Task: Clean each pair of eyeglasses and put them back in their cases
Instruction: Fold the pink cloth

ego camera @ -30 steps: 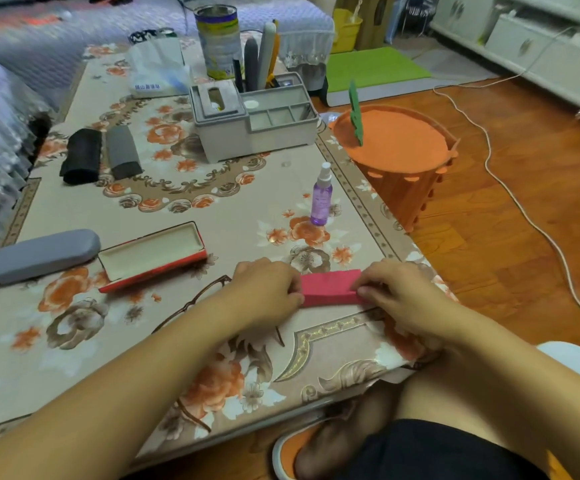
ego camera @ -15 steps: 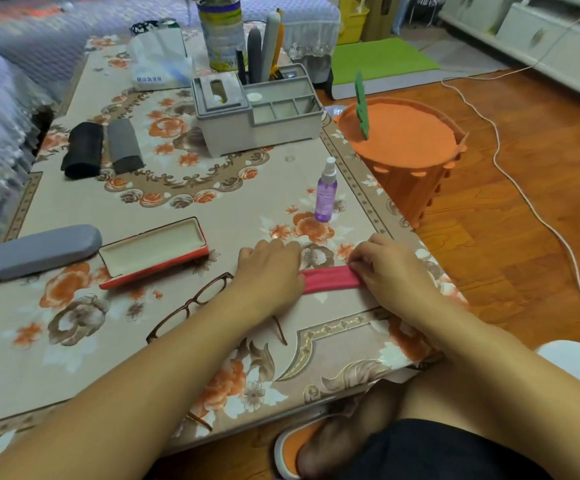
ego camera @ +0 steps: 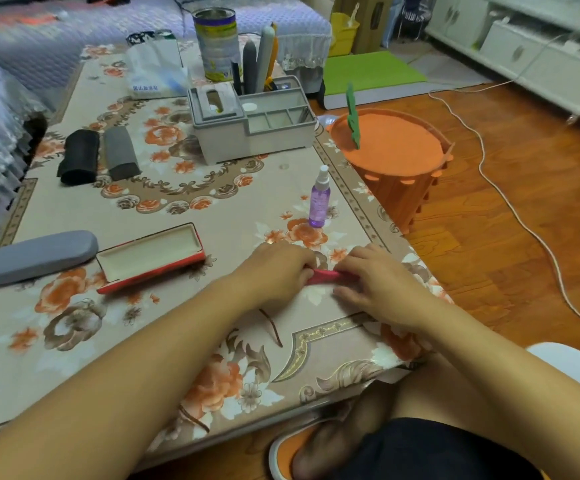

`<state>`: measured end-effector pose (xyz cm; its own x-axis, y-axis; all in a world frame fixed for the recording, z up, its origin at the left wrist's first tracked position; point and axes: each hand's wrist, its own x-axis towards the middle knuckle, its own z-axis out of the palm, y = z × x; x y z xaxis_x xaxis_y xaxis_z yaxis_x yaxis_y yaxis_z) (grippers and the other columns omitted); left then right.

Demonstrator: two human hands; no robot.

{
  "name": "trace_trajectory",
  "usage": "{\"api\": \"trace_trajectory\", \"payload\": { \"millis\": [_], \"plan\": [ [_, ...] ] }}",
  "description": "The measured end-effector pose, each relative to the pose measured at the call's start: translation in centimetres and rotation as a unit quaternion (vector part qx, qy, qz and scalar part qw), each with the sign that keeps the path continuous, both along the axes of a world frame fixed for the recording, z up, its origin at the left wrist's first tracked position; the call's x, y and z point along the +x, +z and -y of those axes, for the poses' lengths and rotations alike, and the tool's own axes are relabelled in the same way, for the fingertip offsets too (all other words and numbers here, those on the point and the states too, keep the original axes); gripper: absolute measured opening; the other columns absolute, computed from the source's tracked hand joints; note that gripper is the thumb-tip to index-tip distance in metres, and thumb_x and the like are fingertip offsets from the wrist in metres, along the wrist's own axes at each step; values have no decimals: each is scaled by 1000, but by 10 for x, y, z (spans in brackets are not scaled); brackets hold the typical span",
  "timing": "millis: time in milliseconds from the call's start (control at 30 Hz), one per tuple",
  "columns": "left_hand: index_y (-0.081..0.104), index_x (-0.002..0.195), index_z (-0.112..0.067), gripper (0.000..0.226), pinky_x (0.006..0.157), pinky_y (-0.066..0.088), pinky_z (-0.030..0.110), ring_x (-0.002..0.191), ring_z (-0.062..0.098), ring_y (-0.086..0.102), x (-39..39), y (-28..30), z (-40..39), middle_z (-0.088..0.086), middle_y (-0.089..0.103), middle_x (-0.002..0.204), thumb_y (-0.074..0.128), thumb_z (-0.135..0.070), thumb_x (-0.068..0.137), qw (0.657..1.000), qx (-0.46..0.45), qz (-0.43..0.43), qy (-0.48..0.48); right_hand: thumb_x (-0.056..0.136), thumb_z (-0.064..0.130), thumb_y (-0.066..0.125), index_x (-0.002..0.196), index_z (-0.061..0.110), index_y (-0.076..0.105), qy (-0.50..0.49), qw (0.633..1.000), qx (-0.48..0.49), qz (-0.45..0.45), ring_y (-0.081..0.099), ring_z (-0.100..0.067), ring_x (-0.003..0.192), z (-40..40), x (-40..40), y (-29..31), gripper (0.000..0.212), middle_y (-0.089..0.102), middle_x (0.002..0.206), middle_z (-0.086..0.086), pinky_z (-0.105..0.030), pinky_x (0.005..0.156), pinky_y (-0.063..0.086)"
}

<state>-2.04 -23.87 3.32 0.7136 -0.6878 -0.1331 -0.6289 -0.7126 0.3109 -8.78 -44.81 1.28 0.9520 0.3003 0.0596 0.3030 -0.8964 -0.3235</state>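
A folded red cleaning cloth lies on the table near its right edge. My left hand grips the cloth's left end with curled fingers. My right hand pinches its right end. Brown-framed eyeglasses lie under my left forearm, and only one temple arm shows. An open red case with a pale lining lies to the left, and a closed grey case beside it. A purple spray bottle stands just beyond my hands.
A black case and a dark grey case lie at the far left. A grey desk organiser, a tin and a tissue pack stand at the back. An orange basket sits off the table's right edge.
The cloth has been folded into a narrower strip and my hands have drawn closer together over it. My left forearm now covers most of the eyeglasses.
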Motion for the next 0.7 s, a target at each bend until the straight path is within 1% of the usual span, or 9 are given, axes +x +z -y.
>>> {"api": "trace_trajectory", "payload": {
  "millis": [67,100,167,267,333,433,533,600,700],
  "plan": [
    [62,93,-26,14,77,41,33,93,21,60,6,17,-8,-4,63,92,53,-26,103,996,-29,-88,9,90,27,69,95,20,75,-12,998,60,17,55,-19,81,-4,6,12,10,64,82,4,-38,76,45],
    [64,93,-25,13,75,42,32,88,17,60,7,27,-18,-4,64,90,56,-26,103,991,-56,-118,13,91,21,69,90,20,75,-24,994,105,8,57,-15,78,-8,9,23,6,66,79,4,-32,74,44],
    [69,95,-28,5,72,47,28,79,10,61,5,50,-52,-3,68,88,65,-27,99,973,-123,-191,39,94,14,68,87,21,72,-37,982,179,-38,60,-7,77,-22,14,49,11,68,80,6,-15,68,42],
    [72,104,-32,15,73,53,20,82,8,66,-1,72,-119,-4,73,94,75,-22,92,947,-178,-250,92,95,12,66,93,19,72,17,968,225,-109,65,-7,73,-57,26,72,10,70,84,3,-15,66,50],
    [74,99,-33,14,74,52,24,82,7,65,-1,72,-161,-12,73,90,75,-21,92,959,-185,-163,144,94,12,68,97,25,72,55,969,218,-99,65,-7,79,-91,43,73,13,71,87,9,-19,71,52],
    [74,93,-31,12,81,47,33,85,9,60,8,62,-210,-16,69,87,72,-19,93,953,-180,32,241,90,12,72,94,31,70,90,975,199,-33,61,0,81,-147,82,67,19,67,86,17,-12,72,45],
    [77,102,-23,12,87,48,42,96,17,59,21,44,-239,-7,71,98,73,-17,92,941,-134,189,247,87,6,74,92,20,76,120,981,145,54,52,-7,76,-189,121,57,15,59,81,16,-19,72,42],
    [77,103,-23,15,88,46,44,99,21,59,23,27,-248,-4,71,100,71,-16,92,949,-100,205,218,82,4,77,90,18,77,155,980,98,70,53,-15,83,-200,137,43,16,59,83,12,-30,74,45],
    [77,107,-26,20,89,40,40,104,22,56,16,1,-255,-6,69,102,69,-17,91,971,-56,164,162,77,6,79,95,21,77,207,977,30,44,60,-21,88,-202,139,25,23,65,89,7,-35,74,51]
  ]
}}
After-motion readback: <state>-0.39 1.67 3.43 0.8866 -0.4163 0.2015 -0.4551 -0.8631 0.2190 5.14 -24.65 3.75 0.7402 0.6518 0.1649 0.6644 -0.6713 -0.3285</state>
